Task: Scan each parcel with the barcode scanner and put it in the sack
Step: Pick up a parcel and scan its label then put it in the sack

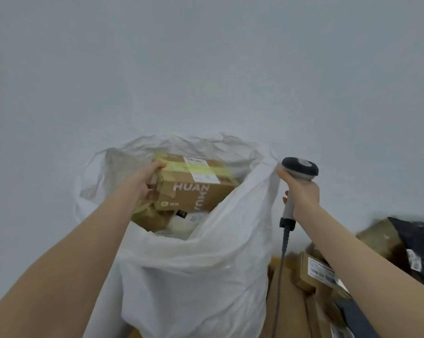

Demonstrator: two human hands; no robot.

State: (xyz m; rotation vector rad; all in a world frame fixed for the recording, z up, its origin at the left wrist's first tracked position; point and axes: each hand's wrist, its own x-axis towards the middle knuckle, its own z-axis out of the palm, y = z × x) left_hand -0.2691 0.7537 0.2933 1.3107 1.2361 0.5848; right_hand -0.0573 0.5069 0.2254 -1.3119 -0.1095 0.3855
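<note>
Left hand: grips cardboard parcel inside white sack. Right hand: wrapped around barcode scanner, beside sack rim.

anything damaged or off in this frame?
Yes: the cardboard box that the left hand lowers into the sack is torn and crumpled at its near-left corner. Nothing else stands out.

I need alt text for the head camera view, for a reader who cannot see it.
A person's left hand lowers a brown cardboard box into an open white sack already holding parcels. The right hand holds a grey barcode scanner at the sack's rim; more parcels lie at lower right.
</note>
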